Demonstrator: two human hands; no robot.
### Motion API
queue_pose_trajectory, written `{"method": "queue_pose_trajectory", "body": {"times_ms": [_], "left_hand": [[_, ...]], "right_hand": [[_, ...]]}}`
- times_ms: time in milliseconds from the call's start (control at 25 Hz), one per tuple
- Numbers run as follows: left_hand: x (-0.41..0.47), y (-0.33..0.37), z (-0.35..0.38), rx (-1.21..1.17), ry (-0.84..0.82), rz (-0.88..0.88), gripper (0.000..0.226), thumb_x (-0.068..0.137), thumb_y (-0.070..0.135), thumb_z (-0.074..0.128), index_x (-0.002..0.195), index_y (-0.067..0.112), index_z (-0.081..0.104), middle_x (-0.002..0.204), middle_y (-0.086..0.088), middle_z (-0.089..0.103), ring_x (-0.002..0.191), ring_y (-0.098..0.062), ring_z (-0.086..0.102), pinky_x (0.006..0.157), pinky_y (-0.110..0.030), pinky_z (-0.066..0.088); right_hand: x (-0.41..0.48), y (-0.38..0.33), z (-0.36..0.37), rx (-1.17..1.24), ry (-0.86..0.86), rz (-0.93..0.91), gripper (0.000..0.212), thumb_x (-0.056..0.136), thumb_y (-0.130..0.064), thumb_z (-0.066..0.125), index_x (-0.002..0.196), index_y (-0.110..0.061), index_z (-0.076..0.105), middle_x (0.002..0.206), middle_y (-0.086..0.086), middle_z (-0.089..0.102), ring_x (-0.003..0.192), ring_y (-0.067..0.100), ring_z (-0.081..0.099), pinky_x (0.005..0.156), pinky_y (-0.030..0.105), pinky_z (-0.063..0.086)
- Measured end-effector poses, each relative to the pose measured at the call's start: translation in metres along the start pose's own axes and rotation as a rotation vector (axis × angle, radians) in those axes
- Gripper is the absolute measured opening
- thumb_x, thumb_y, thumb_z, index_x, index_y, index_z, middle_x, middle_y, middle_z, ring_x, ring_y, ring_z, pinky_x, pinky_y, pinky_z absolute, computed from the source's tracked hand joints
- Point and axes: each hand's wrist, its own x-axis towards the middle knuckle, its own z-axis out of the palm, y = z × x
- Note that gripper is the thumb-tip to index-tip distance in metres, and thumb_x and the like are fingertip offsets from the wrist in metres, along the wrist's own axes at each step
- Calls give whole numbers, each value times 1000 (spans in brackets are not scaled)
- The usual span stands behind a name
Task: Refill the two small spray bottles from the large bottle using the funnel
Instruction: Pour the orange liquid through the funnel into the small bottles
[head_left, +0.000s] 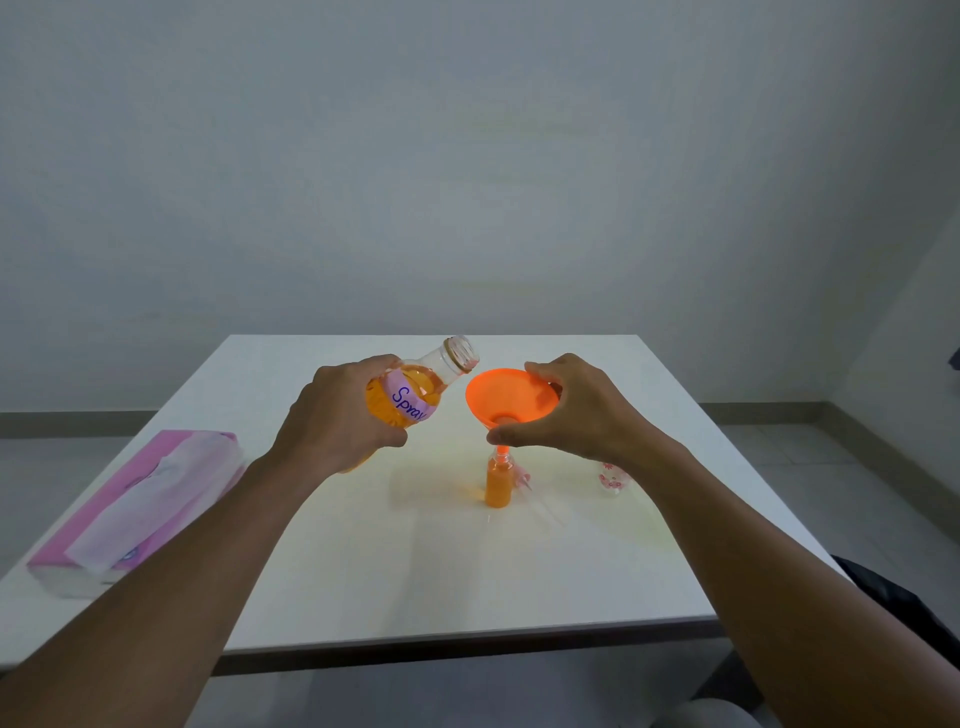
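My left hand (340, 415) grips the large clear bottle (415, 387) of orange liquid, uncapped and tilted with its mouth up and to the right, close to the funnel's rim. No liquid is pouring. My right hand (576, 410) holds the orange funnel (511, 397) by its rim. The funnel's spout sits in the neck of a small spray bottle (497, 486), which stands upright on the table and is nearly full of orange liquid. A second small bottle (612, 480) with a pink print stands to the right, mostly hidden behind my right forearm.
A pink tissue pack (140, 506) lies at the left edge of the white table (415, 571). A small pinkish spray cap (524, 480) lies just behind the filled bottle. A dark object (904, 613) sits beyond the table's right front corner.
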Motion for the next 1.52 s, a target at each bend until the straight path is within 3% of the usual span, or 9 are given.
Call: {"method": "queue_pose_trajectory", "body": {"times_ms": [320, 600, 720, 840, 920, 1040, 1120, 1400, 1520], "left_hand": [[3, 13, -6, -20, 18, -8, 88, 57, 35, 91, 136, 32, 53, 118, 1, 66, 99, -24, 62, 82, -42, 58], [19, 59, 2, -26, 22, 59, 90, 56, 35, 93, 137, 32, 53, 126, -1, 62, 106, -26, 59, 83, -42, 57], [27, 86, 17, -27, -5, 89, 91, 59, 34, 92, 140, 31, 51, 129, -4, 61, 108, -27, 60, 84, -41, 56], [33, 108, 35, -39, -33, 120, 92, 58, 35, 92, 140, 32, 51, 129, -4, 62, 109, -27, 60, 84, -42, 56], [35, 117, 44, -41, -46, 133, 93, 57, 35, 92, 140, 32, 50, 129, -4, 62, 108, -27, 61, 85, -44, 57], [38, 128, 55, -40, -55, 154, 91, 60, 33, 92, 141, 29, 50, 130, -4, 62, 109, -27, 60, 84, -42, 57], [40, 132, 59, -39, -56, 165, 90, 61, 32, 92, 141, 29, 50, 130, -4, 62, 109, -27, 60, 84, -42, 56], [47, 135, 62, -9, -60, 184, 86, 61, 30, 91, 138, 30, 53, 125, -3, 64, 105, -26, 60, 81, -42, 57], [49, 136, 60, 65, -59, 200, 84, 60, 30, 90, 136, 34, 54, 120, -1, 65, 102, -25, 58, 73, -34, 51]], "right_hand": [[-1, -4, -26, 82, 39, -1, 115, 49, -79, 79, 145, -23, 51, 130, -6, 55, 108, 14, 53, 80, 27, 44], [-13, 32, -86, 84, 156, 64, 123, 34, -89, 71, 135, -19, 62, 120, -1, 63, 103, 20, 61, 88, 37, 53], [-20, 56, -106, 72, 181, 113, 99, 35, -89, 72, 108, -22, 73, 108, 8, 71, 97, 29, 67, 86, 48, 57], [-24, 71, -117, 71, 180, 144, 64, 41, -82, 77, 82, -34, 70, 96, 13, 72, 91, 35, 67, 81, 51, 56], [-25, 78, -117, 83, 174, 145, 65, 45, -77, 80, 89, -29, 71, 100, 16, 71, 93, 36, 66, 83, 52, 55], [-25, 88, -114, 59, 168, 161, 108, 35, -92, 72, 117, -21, 70, 99, 1, 68, 91, 26, 65, 78, 45, 56], [-22, 98, -111, 55, 147, 171, 120, 33, -95, 70, 127, -22, 66, 104, -6, 65, 93, 19, 63, 77, 38, 56], [-16, 103, -100, 47, 116, 159, 127, 32, -90, 74, 139, -23, 58, 123, -6, 60, 109, 18, 61, 90, 39, 55], [-13, 98, -97, -16, 103, 123, 117, 43, -78, 82, 142, -22, 55, 119, -8, 55, 106, 16, 58, 82, 30, 50]]}}
